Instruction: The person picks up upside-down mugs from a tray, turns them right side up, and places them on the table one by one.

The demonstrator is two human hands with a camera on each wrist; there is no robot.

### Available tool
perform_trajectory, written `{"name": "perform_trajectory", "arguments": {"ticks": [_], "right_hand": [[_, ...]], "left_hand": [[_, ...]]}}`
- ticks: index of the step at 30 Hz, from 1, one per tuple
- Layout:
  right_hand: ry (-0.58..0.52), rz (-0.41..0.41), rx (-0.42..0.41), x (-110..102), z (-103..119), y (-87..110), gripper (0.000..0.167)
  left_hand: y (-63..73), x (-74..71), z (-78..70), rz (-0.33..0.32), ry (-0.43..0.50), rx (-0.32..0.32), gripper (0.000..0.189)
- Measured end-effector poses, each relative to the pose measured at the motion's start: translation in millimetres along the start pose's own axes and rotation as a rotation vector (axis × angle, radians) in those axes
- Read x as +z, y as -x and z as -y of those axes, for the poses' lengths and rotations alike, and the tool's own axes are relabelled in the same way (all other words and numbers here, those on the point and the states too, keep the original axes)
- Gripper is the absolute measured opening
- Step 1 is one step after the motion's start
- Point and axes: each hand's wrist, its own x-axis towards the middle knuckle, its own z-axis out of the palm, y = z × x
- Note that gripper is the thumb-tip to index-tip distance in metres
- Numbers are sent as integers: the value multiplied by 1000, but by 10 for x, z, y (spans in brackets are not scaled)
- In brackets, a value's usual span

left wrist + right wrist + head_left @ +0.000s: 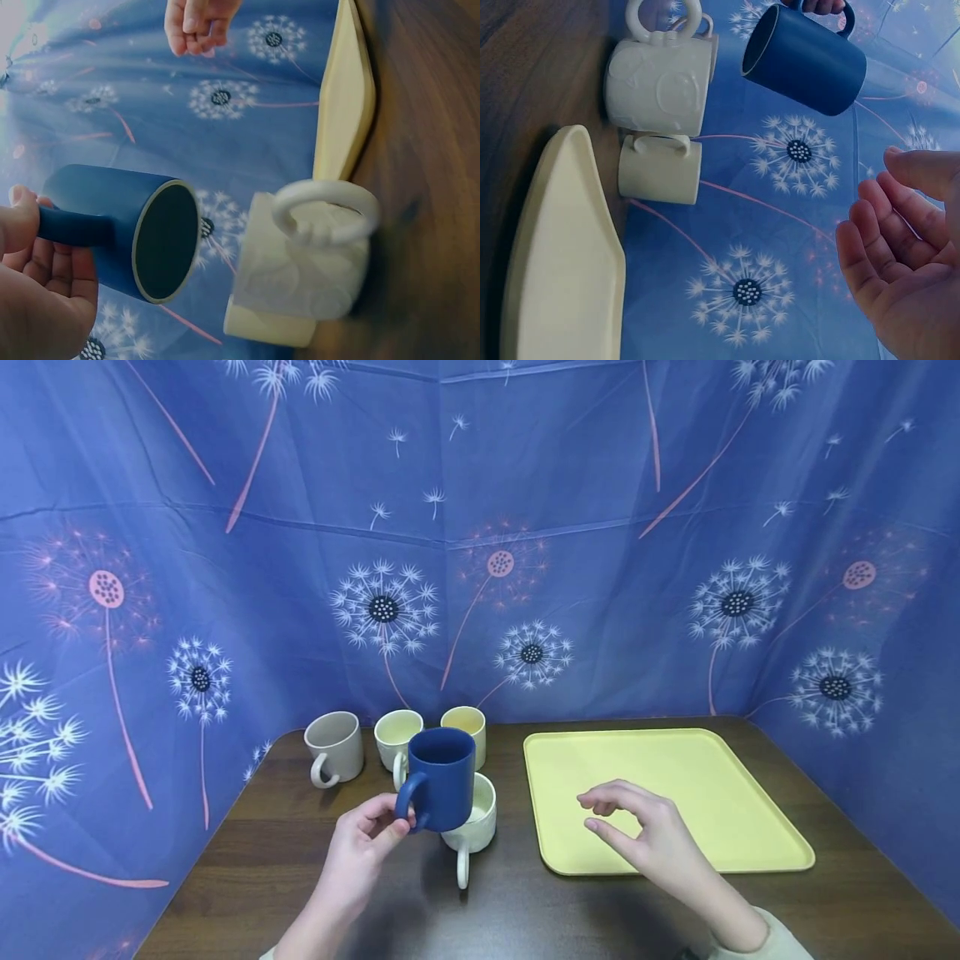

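Note:
My left hand (358, 852) pinches a dark blue mug (444, 777) by its handle and holds it upright above the table. In the left wrist view the underside of the blue mug (169, 240) faces the camera. Behind and below it stands a white mug (480, 822) with raised patterns, its handle toward me. My right hand (648, 831) hovers over the near left part of a yellow tray (720, 802). Its fingers are loosely bent with nothing between them, as the right wrist view also shows for the right hand (907, 247).
At the back left of the brown wooden table (262, 860) stand a grey mug (335, 747), a pale cream mug (396, 735) and another cream mug (468, 727) with a yellow inside. A blue dandelion-print cloth (600, 635) hangs around the table's back and sides.

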Motion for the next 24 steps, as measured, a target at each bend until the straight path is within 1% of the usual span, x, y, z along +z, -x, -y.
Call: {"name": "perform_trajectory", "arguments": {"ticks": [4, 8, 12, 14, 17, 19, 24], "right_hand": [[11, -21, 7, 38, -43, 32, 40], [53, -51, 9, 92, -116, 81, 38], [112, -72, 6, 145, -205, 134, 33], [132, -78, 6, 162, -243, 154, 32], [146, -81, 9, 177, -283, 178, 32], [143, -84, 5, 186, -301, 190, 32], [130, -98, -15, 203, -321, 208, 35]], "left_hand": [[31, -50, 64, -53, 2, 35, 10], [59, -101, 138, -137, 3, 54, 10], [79, -147, 195, -221, 26, 56, 13], [86, -167, 212, -259, 37, 40, 14], [93, -195, 232, -303, 34, -3, 15], [97, -216, 253, -322, 5, -38, 14], [102, -272, 333, -339, -71, -113, 11]]}}
